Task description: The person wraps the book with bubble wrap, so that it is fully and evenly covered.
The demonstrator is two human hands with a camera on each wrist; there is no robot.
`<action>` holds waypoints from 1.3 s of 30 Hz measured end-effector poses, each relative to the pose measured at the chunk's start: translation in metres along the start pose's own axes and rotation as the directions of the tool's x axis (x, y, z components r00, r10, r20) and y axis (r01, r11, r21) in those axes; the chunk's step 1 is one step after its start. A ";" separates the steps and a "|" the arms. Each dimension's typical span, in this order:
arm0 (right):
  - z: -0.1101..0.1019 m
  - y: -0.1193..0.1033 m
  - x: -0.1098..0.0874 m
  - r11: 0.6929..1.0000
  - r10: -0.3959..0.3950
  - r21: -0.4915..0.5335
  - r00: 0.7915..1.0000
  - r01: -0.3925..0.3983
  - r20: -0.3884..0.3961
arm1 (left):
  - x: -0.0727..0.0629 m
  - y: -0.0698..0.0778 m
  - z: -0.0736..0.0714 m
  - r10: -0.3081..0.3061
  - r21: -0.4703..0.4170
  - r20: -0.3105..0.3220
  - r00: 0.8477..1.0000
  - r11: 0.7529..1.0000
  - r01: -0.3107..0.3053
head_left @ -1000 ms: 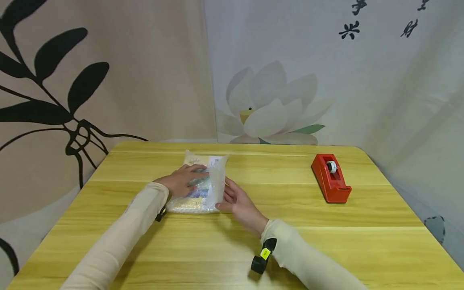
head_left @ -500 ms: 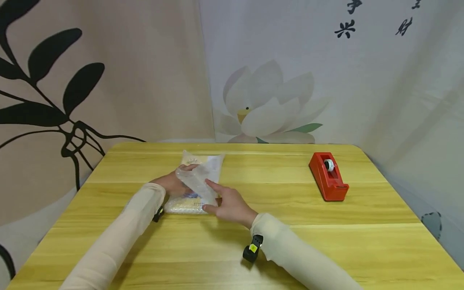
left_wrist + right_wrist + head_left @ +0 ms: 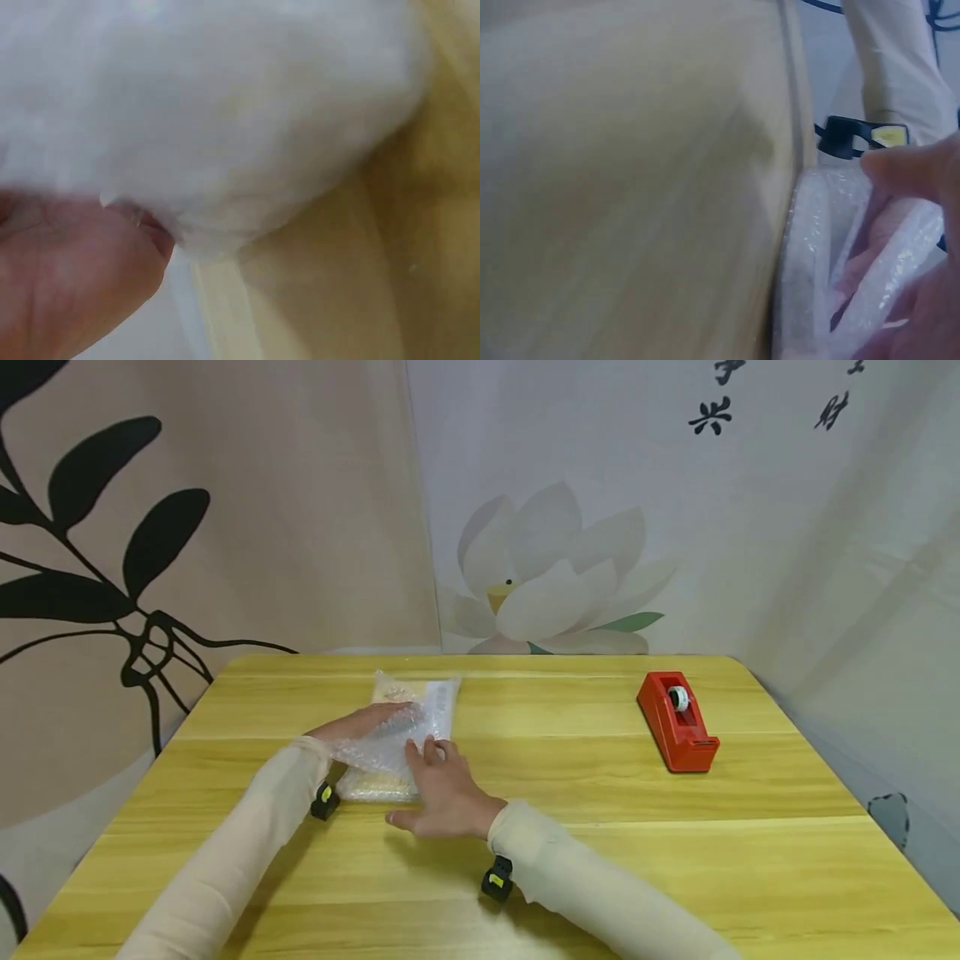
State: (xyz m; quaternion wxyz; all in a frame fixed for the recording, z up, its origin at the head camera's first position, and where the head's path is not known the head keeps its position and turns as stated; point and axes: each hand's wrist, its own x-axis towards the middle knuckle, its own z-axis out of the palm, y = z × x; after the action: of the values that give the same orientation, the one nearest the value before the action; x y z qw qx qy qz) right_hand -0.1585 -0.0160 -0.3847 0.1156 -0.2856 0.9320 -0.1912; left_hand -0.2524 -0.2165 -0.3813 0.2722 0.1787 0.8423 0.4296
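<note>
A flat, book-like item [image 3: 440, 700] with a printed cover lies in bubble wrap [image 3: 375, 787] at the left middle of the table. One loose flap of the wrap [image 3: 378, 750] is folded leftward over my left hand [image 3: 352, 725], which rests on the item with its fingers under the plastic. My right hand [image 3: 450, 795] has its fingers spread, fingertips at the flap's right side and thumb held apart toward me. The right wrist view shows the left fingers [image 3: 877, 236] between the wrap's layers. White plastic [image 3: 225, 105] fills much of the left wrist view, blurred.
A red tape dispenser [image 3: 680, 727] with a small white roll stands on the right of the wooden table [image 3: 570, 735]. Printed curtains [image 3: 337, 527] hang behind the table's far edge. Both wrists carry small black cameras [image 3: 326, 801].
My right hand has lifted the wrap's right-hand flap and carried it leftward over the item and my left hand. Its fingers have since spread out. My left hand has stayed on the item.
</note>
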 end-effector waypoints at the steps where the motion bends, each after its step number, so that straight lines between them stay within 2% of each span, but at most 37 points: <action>1: 0.001 -0.001 0.001 1.000 0.004 -0.029 1.000 -0.004 0.006 | -0.002 0.000 -0.002 0.006 0.017 0.027 1.000 1.000 -0.006; 3: 0.003 -0.004 0.003 0.996 0.011 -0.083 1.000 -0.010 0.019 | -0.005 -0.005 -0.007 0.040 0.074 0.075 0.996 0.996 -0.046; 6: 0.005 -0.008 0.005 0.985 0.025 -0.170 0.999 -0.017 0.043 | -0.010 -0.011 -0.013 0.088 0.111 0.119 0.989 0.989 -0.101; 8: 0.004 -0.011 0.007 0.974 0.023 -0.228 0.999 -0.011 0.048 | -0.012 -0.014 -0.017 0.088 0.124 0.112 0.990 0.987 -0.102; 11: 0.005 -0.015 0.010 0.946 0.015 -0.325 0.999 0.002 0.049 | -0.016 -0.017 -0.018 0.065 0.069 0.095 0.993 0.995 -0.072; 12: 0.005 -0.016 0.011 0.931 0.013 -0.365 0.999 0.006 0.050 | -0.018 -0.017 -0.018 0.050 0.058 0.084 0.995 0.997 -0.055; 15: 0.008 -0.019 0.013 0.867 0.019 -0.498 0.997 0.021 0.076 | -0.022 -0.016 -0.016 0.048 0.073 0.072 0.996 0.996 -0.053; 18: 0.009 -0.022 0.013 0.792 0.036 -0.609 0.993 0.040 0.112 | -0.029 -0.009 -0.013 0.042 0.165 0.058 0.997 0.985 -0.051; 21: 0.008 -0.023 0.014 0.730 0.046 -0.681 0.991 0.051 0.125 | -0.037 0.005 -0.013 0.045 0.307 0.043 0.998 0.950 -0.056; 24: 0.006 -0.024 0.014 0.677 0.043 -0.734 0.992 0.059 0.120 | -0.050 0.025 -0.009 0.080 0.454 0.018 0.997 0.888 -0.079; 26: 0.005 -0.025 0.014 0.655 0.037 -0.753 0.992 0.066 0.119 | -0.061 0.037 -0.001 0.121 0.529 0.008 0.993 0.842 -0.107; 27: 0.005 -0.025 0.014 0.648 0.032 -0.758 0.992 0.070 0.120 | -0.066 0.041 0.004 0.141 0.549 0.008 0.990 0.827 -0.122; 30: 0.004 -0.024 0.014 0.645 0.036 -0.759 0.990 0.082 0.137 | -0.075 0.046 0.022 0.181 0.589 0.014 0.983 0.793 -0.154; 33: 0.002 -0.021 0.014 0.663 0.061 -0.744 0.985 0.080 0.160 | -0.073 0.040 0.035 0.186 0.631 -0.001 0.983 0.762 -0.144; 37: -0.002 -0.016 0.013 0.700 0.067 -0.709 0.980 0.089 0.190 | -0.070 0.028 0.044 0.169 0.678 -0.029 0.985 0.727 -0.105; 39: -0.003 -0.013 0.012 0.743 0.046 -0.661 0.977 0.104 0.206 | -0.070 0.022 0.047 0.165 0.682 -0.037 0.986 0.725 -0.095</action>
State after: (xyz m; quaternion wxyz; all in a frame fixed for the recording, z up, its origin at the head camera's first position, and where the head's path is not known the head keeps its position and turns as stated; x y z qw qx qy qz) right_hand -0.1635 -0.0319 -0.3777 0.0999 -0.3408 0.9165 0.1843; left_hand -0.1667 -0.2125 -0.3647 0.1172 0.3035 0.9381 0.1191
